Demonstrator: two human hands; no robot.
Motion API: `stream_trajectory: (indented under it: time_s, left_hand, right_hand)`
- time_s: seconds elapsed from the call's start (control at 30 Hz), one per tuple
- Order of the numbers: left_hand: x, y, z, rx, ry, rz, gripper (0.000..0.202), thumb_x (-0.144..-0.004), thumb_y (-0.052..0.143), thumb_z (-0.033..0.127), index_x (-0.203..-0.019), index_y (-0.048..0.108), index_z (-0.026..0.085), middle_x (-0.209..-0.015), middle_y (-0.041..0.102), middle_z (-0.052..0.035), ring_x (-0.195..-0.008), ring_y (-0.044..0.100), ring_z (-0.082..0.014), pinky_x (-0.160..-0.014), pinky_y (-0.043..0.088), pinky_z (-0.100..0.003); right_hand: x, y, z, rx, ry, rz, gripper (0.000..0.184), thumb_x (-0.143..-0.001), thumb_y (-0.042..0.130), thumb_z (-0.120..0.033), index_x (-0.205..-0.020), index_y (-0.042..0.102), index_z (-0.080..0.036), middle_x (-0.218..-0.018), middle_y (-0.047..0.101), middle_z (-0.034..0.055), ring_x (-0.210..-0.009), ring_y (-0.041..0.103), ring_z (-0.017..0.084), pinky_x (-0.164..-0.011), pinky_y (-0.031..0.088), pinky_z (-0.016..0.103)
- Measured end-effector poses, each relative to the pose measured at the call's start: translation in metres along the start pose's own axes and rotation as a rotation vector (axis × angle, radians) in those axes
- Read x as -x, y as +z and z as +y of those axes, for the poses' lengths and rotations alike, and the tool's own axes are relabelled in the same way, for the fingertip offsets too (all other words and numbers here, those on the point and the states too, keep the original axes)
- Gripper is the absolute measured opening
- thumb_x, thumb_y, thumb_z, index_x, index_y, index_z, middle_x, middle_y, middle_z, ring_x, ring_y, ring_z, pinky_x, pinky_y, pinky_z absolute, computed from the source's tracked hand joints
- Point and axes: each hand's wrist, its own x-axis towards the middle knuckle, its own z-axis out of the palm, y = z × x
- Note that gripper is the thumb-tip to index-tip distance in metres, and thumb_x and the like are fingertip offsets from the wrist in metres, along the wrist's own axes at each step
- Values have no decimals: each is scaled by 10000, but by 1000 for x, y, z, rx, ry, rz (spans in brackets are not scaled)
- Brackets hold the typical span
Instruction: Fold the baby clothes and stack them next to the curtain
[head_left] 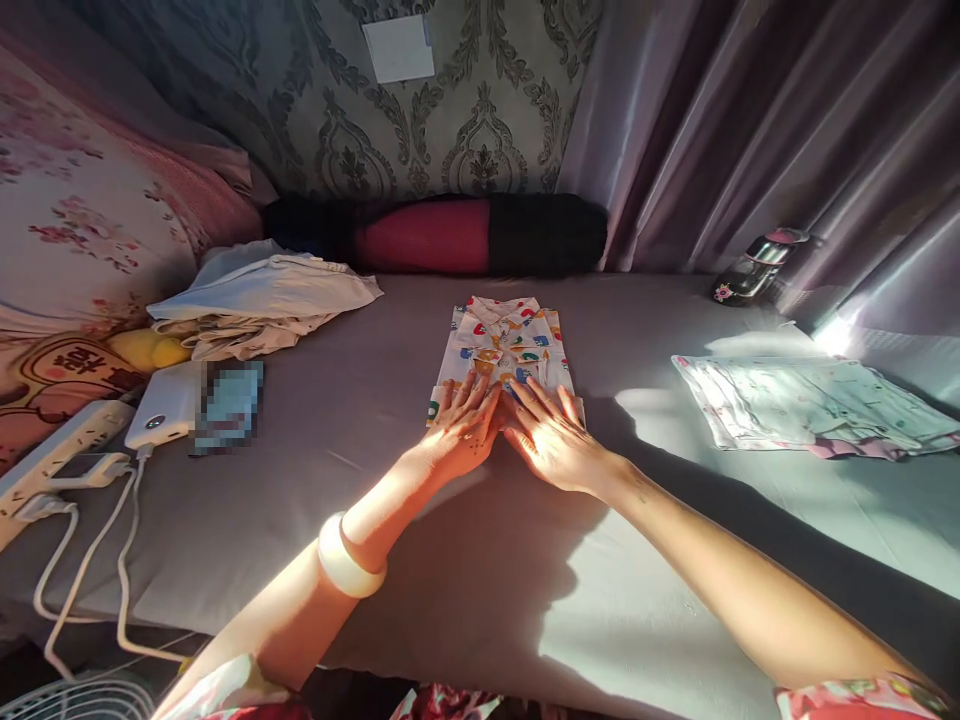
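Both hands palm down on a folded short-collared shirt, white with a multicoloured print, which lies on the grey sheet directly under and just beyond the fingers. Collar end points away from the wrists, toward the wall; collar-to-hem axis runs straight out ahead of the hands. Button front faces up, lying between the two hands' lines of reach.

Left hand: fingers extended, slightly spread, pressing flat; nothing gripped. White bangle on its forearm. Right hand: likewise flat, fingers fanned, no grasp. Thumb sides meet or nearly meet over the lower part of the shirt.

Writing: one character on the brown-and-yellow plush cushion, far left of the left hand; Chinese in form, reading uncertain. Pale blue item, left of the left hand, is pixelated, so any label is unreadable. White power bank beside it, cable attached; markings too small to read. Dark bottle, well right of and beyond the right hand, carries a pink flower decoration.
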Motion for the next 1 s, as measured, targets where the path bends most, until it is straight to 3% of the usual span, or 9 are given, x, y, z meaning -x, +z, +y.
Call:
stream_trajectory:
  time_s: [0.1,0.37,0.63,0.83,1.0]
  left_hand:
    - [-4,10,-1,-4,-24,34,538,-1019,312,345,-1516,368,145,-1584,350,-160,-1511,193,-331,-1206,180,-619]
    - [-7,16,-8,38,-109,-137,591,-1023,277,431,-1555,302,174,-1629,250,-115,-1517,170,-330,-1209,158,-606]
    - [-7,10,-8,76,-120,-110,559,-1015,317,433,-1522,363,203,-1619,292,-109,-1506,223,-318,-1204,184,-595]
    - [-7,4,-11,22,-86,35,524,-1026,291,435,-1491,431,239,-1585,374,-92,-1511,215,-301,-1216,128,-605]
    - [-8,8,-16,46,-5,-58,539,-1024,290,480,-1504,412,266,-1605,333,-83,-1502,246,-295,-1214,185,-577]
  right_hand:
    - [-6,9,0,10,-5,27,564,-1045,244,-449,-1527,392,-195,-1626,257,71,-1509,194,295,-1207,160,596]
    - [-9,15,3,-5,7,-1,543,-1042,258,-447,-1527,393,-242,-1598,325,57,-1486,264,309,-1173,218,640]
    - [-10,15,9,-20,7,-39,537,-1049,205,-395,-1520,404,-231,-1611,298,41,-1491,256,288,-1179,218,629]
    - [-13,13,25,56,29,29,530,-1037,247,-349,-1545,358,-241,-1623,274,81,-1503,216,294,-1177,160,651]
    - [-14,17,28,50,22,-7,542,-1043,219,-368,-1556,331,-234,-1618,290,70,-1496,240,279,-1185,203,607]
